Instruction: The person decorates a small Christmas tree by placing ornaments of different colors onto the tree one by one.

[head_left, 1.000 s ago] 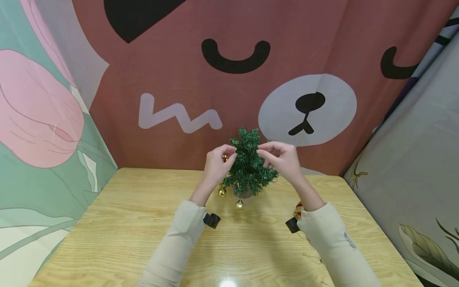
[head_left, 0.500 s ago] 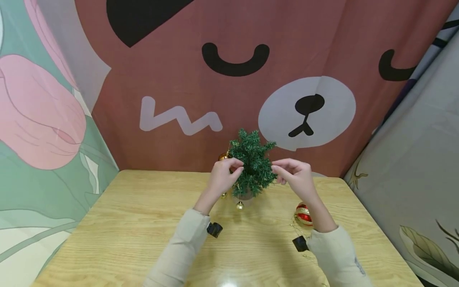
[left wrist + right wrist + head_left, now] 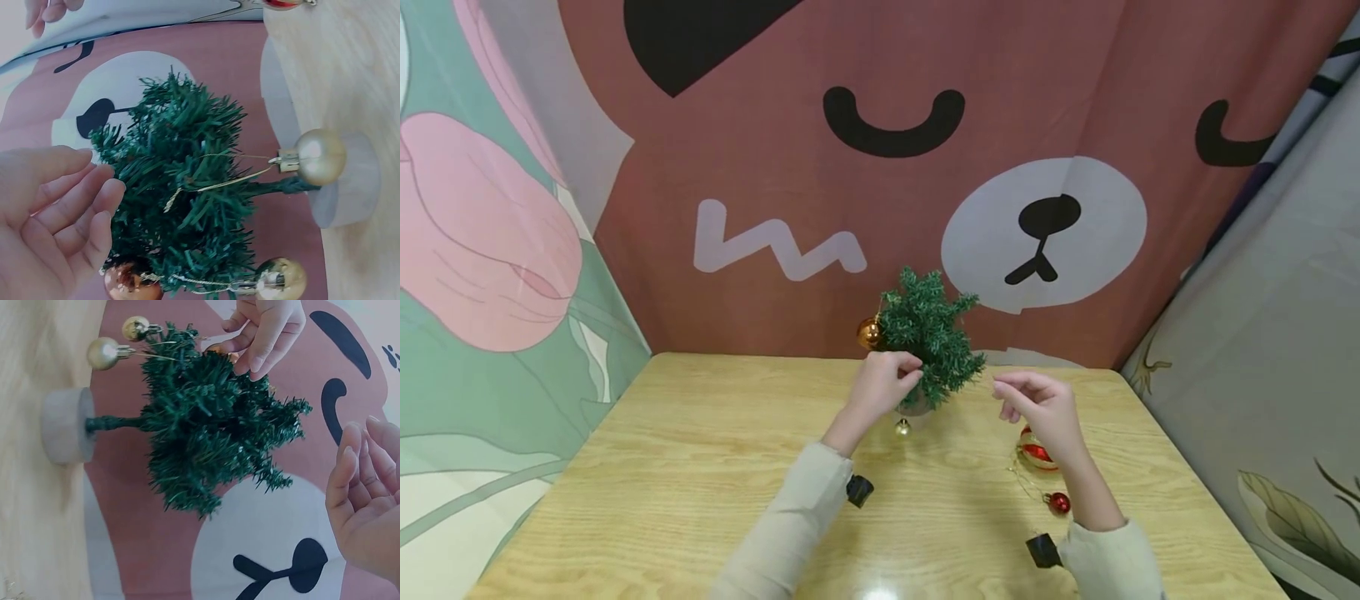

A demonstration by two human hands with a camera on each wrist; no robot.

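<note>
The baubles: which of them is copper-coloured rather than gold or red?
The copper bauble hanging high on the left of the little tree, above the left hand. The gold ones hang lower; the red ones lie on the table.

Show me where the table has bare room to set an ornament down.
The table is bare across its whole left half, left of the left hand, and along the near edge between the sleeves. It is crowded around the small tree and by the right hand, where red baubles lie.

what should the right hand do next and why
Probably lower the right hand to pick up the red striped bauble just beneath it: that hand is empty and clear of the small tree, which the left hand touches, and that bauble lies unhung on the table.
</note>
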